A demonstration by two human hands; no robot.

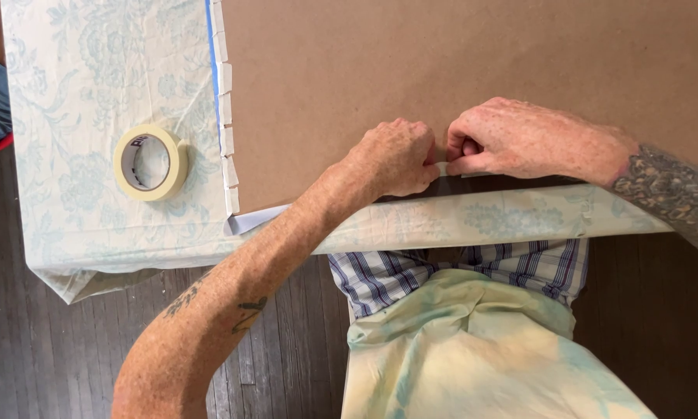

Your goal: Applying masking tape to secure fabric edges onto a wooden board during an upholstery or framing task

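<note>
Head view: the left hand (394, 157) and the right hand (512, 140) meet at the near edge of a large brown cardboard sheet (458, 62). The fingers of both are curled narrow, pinching a short strip of pale masking tape (451, 170) whose long axis runs left to right along that edge. A cream roll of masking tape (150, 162) lies flat, well left, on the floral tablecloth (77, 77).

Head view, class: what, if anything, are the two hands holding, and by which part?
Both the left hand and the right hand pinch a short strip of masking tape at the near edge of the brown paper sheet, one at each end.
</note>
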